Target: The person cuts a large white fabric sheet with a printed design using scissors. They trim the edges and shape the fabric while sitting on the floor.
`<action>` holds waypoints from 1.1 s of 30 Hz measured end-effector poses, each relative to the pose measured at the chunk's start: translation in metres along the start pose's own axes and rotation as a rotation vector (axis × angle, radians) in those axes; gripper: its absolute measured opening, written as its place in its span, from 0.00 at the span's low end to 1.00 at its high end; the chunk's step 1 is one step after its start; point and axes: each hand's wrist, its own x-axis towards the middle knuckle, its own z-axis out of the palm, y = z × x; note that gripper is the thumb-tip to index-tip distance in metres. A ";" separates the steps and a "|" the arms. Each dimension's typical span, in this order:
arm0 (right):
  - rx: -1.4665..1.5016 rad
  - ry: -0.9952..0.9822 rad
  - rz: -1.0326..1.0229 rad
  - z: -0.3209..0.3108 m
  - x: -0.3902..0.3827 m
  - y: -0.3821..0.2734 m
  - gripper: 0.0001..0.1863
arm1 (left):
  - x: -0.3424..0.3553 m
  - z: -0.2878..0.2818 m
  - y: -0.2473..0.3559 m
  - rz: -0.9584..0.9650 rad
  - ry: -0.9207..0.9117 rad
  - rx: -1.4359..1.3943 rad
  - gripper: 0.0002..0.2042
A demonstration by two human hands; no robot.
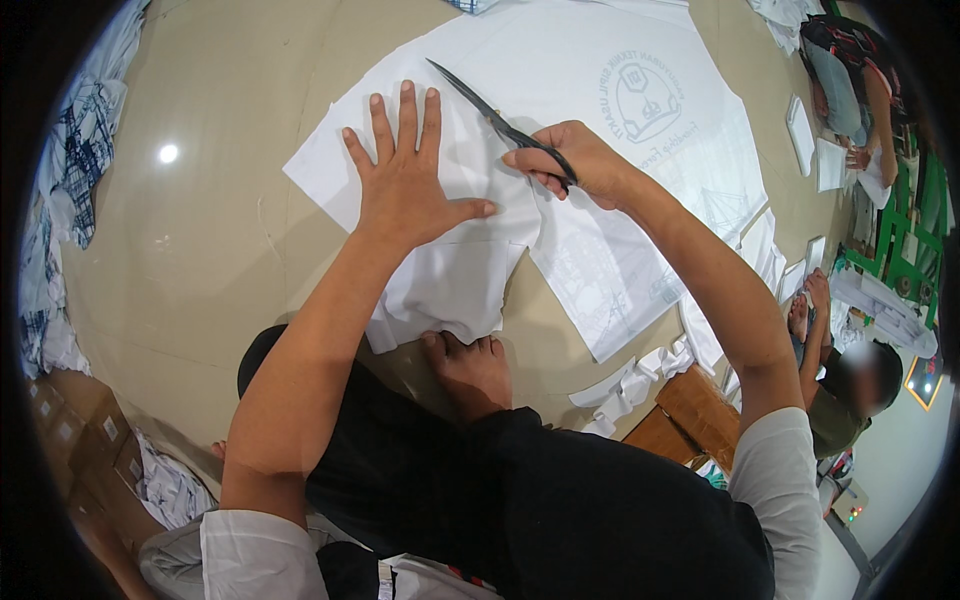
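Note:
My left hand rests palm down, fingers spread, on white cloth lying on the tiled floor, with more white cloth below it near my bare foot. My right hand grips black-handled scissors by the handles, their long dark blades pointing up-left, just right of my left fingers. Under and right of the scissors lies a large white sheet with a faint printed round emblem and drawings; whether it is paper or fabric I cannot tell.
Plaid and white cloth lies along the left, above cardboard boxes. White scraps and brown wooden pieces lie lower right. Two other people sit at the right beside white stacks and a green frame.

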 end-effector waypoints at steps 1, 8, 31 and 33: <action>0.006 0.008 0.007 0.001 0.002 -0.003 0.21 | 0.000 0.000 0.000 0.001 0.002 0.003 0.75; 0.030 0.015 0.032 0.001 0.015 -0.021 0.20 | 0.000 -0.002 0.001 0.002 -0.007 0.022 0.74; -0.568 0.797 -0.306 0.004 -0.013 0.008 0.25 | 0.021 -0.040 -0.069 -0.118 0.050 -0.004 0.43; -0.499 1.059 -0.346 0.009 -0.038 0.053 0.23 | 0.027 -0.054 -0.143 -0.223 0.191 -0.087 0.35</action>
